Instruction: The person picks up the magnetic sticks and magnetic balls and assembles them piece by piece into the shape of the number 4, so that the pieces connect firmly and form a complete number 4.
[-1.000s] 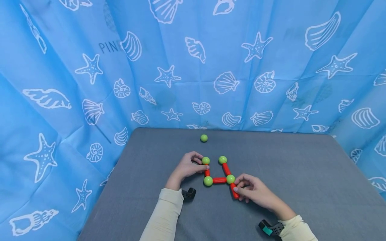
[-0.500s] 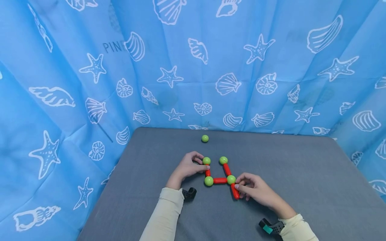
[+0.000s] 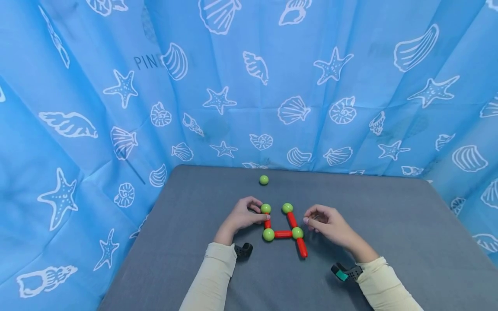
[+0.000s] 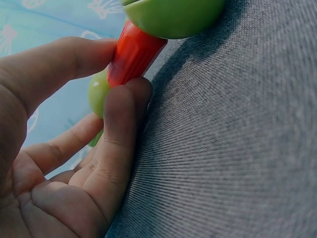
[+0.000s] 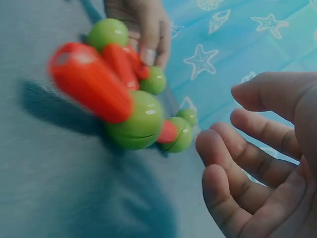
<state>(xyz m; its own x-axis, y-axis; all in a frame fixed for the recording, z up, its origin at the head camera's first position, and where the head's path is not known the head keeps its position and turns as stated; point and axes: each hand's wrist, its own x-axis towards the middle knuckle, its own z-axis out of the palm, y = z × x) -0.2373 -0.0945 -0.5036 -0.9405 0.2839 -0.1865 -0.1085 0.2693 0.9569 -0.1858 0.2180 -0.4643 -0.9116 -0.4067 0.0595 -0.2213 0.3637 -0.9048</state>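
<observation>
A figure of red rods and green balls lies on the grey cloth, shaped like a 4. My left hand (image 3: 242, 216) pinches its left red rod (image 3: 267, 221) between thumb and fingers, just below the upper left ball (image 3: 266, 208). In the left wrist view that rod (image 4: 134, 54) sits between the fingertips. Touching nothing, my right hand (image 3: 327, 224) is just right of the figure, its fingers loosely bent. The crossbar rod (image 3: 283, 234) joins the lower left ball (image 3: 268, 234) to the right ball (image 3: 297, 233). From the right ball a lower rod (image 3: 301, 248) points toward me, its near end bare.
One loose green ball (image 3: 263, 179) lies farther back on the grey table (image 3: 369, 203). Behind the table hangs a blue curtain (image 3: 233, 125) with white shells and starfish. Each wrist wears a black strap with a camera mount.
My right hand has let go of the lower red rod and moved up and slightly right. My left hand keeps its hold, and the figure stays nearly in place.
</observation>
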